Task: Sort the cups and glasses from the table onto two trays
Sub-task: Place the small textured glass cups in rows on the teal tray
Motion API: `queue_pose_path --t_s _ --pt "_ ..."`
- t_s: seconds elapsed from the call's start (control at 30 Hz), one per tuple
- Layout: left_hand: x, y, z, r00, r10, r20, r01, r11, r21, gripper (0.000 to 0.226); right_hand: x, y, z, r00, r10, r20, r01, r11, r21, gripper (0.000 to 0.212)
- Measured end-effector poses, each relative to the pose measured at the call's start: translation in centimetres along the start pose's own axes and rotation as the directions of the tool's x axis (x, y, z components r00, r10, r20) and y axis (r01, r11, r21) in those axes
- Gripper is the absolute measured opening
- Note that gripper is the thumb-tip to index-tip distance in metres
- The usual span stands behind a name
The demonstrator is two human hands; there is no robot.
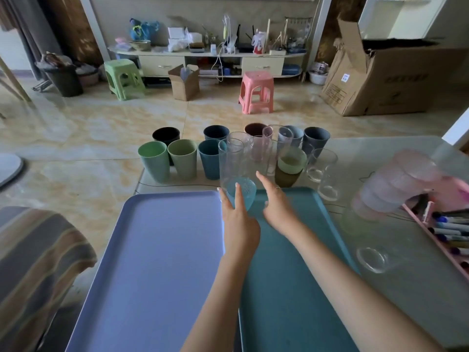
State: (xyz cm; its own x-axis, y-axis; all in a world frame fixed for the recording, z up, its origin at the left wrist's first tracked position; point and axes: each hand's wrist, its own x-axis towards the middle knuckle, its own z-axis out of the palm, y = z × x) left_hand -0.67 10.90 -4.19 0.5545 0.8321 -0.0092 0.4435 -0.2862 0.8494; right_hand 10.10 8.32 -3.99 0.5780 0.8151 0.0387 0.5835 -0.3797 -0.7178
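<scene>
A lavender tray [157, 250] and a teal tray [291, 288] lie side by side in front of me, both bare but for one glass. My left hand [238, 222] grips a tall clear glass [234, 163] standing at the teal tray's far left corner, thumb in front and fingers round its left side. Just right of the glass, my right hand [276, 207] hovers with straight fingers, holding nothing. Several coloured plastic cups [154, 161] stand in rows along the table's far edge. More clear glasses [322, 163] cluster beyond the teal tray, one with a green sleeve [289, 168].
A tilted stack of frosted pink cups [396, 184] sits at the right, beside a pink tray of marker pens [444, 229]. Two clear glasses [373, 260] stand on the glass table right of the teal tray. A striped cushion [38, 262] is at my left.
</scene>
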Motion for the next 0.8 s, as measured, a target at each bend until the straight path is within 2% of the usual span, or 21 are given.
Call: queue_pose_path --t_s 0.13,0.2,0.27,0.33,0.37,0.4,0.43,0.5,0.6,0.7,0.8 --pt "-1.1 2.7 0.6 0.998 0.062 -0.021 -0.061 0.998 0.018 0.085 -3.1 0.1 -3.7 0.957 -0.06 -0.282 0.07 0.997 0.026 0.073" --pt "-2.2 4.6 1.3 0.989 0.146 0.002 -0.146 0.989 0.039 0.085 -4.6 0.0 -5.9 0.901 -0.146 -0.409 0.146 0.989 -0.031 0.062" --pt "-3.8 6.8 2.2 0.965 0.257 0.05 -0.26 0.964 0.054 0.085 -6.0 -0.2 -8.5 0.801 -0.277 -0.531 0.194 0.959 -0.207 0.052" --pt "-5.2 8.8 3.4 0.927 0.355 0.118 -0.36 0.932 0.029 0.084 -7.3 -0.2 -11.2 0.657 -0.364 -0.661 0.091 0.908 -0.409 0.041" --pt "-5.9 9.9 4.0 0.909 0.389 0.151 -0.393 0.92 -0.007 0.083 -8.0 0.1 -12.7 0.586 -0.358 -0.727 -0.005 0.896 -0.445 0.036" --pt "-6.4 10.9 4.7 0.895 0.408 0.18 -0.407 0.912 -0.046 0.082 -8.5 0.3 -14.2 0.535 -0.313 -0.785 -0.098 0.9 -0.426 0.035" --pt "-6.7 11.9 5.5 0.885 0.418 0.204 -0.409 0.909 -0.085 0.08 -8.9 0.7 -15.7 0.516 -0.234 -0.824 -0.17 0.915 -0.366 0.041" --pt "-6.5 13.7 7.0 0.88 0.413 0.236 -0.388 0.91 -0.145 0.074 -8.9 1.9 -18.4 0.582 -0.016 -0.813 -0.245 0.95 -0.194 0.062" --pt "-5.1 15.7 9.4 0.878 0.385 0.285 -0.351 0.922 -0.165 0.079 -8.4 3.6 -20.8 0.735 0.2 -0.648 -0.295 0.955 -0.039 0.085" --pt "-3.5 16.6 11.6 0.865 0.384 0.323 -0.355 0.923 -0.148 0.092 -8.1 4.6 -21.2 0.805 0.221 -0.551 -0.267 0.964 -0.003 0.085" --pt "-2.1 17.1 13.0 0.882 0.364 0.298 -0.317 0.928 -0.194 0.099 -7.5 5.1 -21.2 0.791 0.196 -0.58 -0.228 0.974 0.018 0.082"
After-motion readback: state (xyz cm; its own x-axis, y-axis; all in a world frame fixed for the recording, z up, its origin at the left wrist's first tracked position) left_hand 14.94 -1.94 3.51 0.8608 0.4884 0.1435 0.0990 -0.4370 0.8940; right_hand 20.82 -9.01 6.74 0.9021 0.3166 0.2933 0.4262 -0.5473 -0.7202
